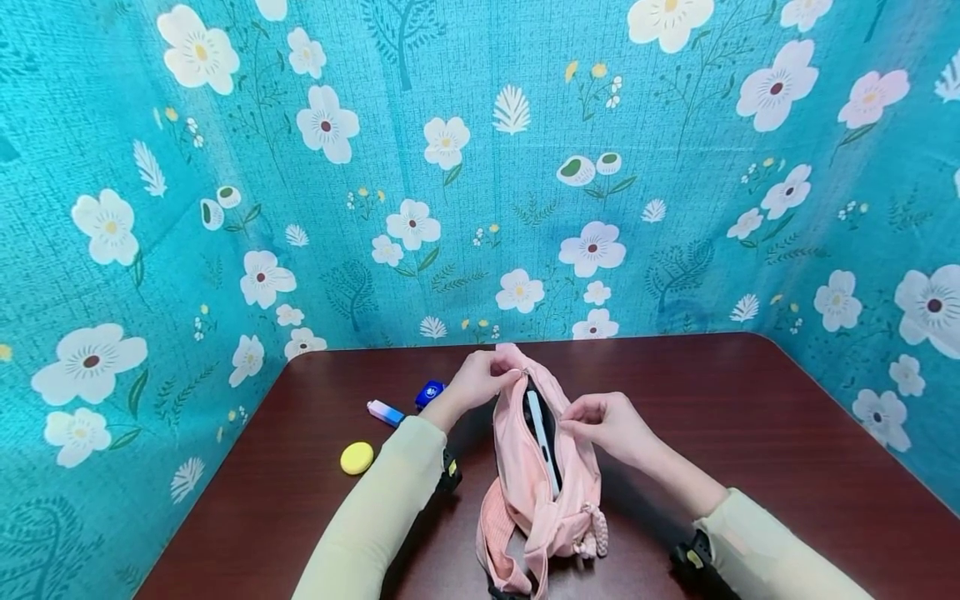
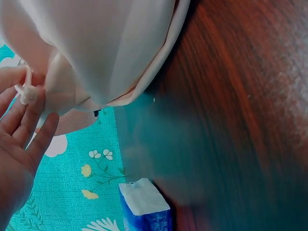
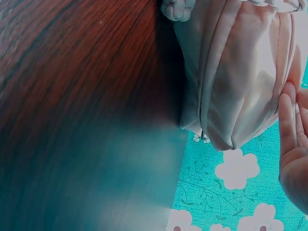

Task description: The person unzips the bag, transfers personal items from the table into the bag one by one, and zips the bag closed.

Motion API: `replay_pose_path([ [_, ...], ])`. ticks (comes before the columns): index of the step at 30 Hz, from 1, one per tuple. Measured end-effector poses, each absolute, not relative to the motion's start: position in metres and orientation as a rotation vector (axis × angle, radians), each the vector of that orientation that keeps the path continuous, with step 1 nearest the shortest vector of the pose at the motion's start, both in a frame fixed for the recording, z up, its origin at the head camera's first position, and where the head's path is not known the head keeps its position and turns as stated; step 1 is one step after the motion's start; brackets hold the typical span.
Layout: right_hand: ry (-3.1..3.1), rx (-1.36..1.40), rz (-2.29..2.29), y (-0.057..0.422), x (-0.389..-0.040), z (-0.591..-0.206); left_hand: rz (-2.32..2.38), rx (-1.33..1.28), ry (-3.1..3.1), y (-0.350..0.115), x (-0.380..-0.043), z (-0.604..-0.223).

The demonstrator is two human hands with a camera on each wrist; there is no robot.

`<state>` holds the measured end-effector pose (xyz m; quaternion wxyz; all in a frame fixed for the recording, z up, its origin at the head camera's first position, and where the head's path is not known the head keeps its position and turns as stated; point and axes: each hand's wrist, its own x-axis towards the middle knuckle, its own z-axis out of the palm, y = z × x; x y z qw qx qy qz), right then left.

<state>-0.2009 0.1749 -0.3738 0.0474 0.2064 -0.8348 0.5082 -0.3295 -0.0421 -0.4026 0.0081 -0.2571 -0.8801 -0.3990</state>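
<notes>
A pink fabric bag [image 1: 513, 450] stands on the table in the head view, its zipped top gaping. Inside the opening lies a long, slim white object [image 1: 542, 442]; its kind cannot be made out. At the far end of the zip my left hand [image 1: 474, 382] pinches the pale zipper pull [image 2: 30, 95], seen closely in the left wrist view. My right hand [image 1: 611, 423] holds the right edge of the opening between thumb and fingers. From the right wrist view, the bag's side [image 3: 245, 82] appears beside those fingers; the inside is hidden there.
Left of the bag, a blue packet [image 1: 430, 393], a pink-and-blue stick-shaped item [image 1: 386, 412] and a round yellow object [image 1: 357, 458] lie on the dark wooden table [image 1: 675, 375]. The bag's strap [image 1: 495, 533] hangs toward the near side. Flowered turquoise cloth [image 1: 480, 192] surrounds the table's back and sides.
</notes>
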Motion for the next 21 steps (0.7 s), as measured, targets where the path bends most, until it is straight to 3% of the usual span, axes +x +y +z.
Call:
replay_pose_path([
  [10, -2.507, 0.922, 1.698, 0.186, -0.222, -0.374, -1.314, -0.816, -2.687, -0.039, -0.325, -0.399],
  [21, -2.586, 0.764, 1.558, 0.182, -0.285, -0.341, -1.372, -0.843, -2.620, -0.037, -0.321, -0.401],
])
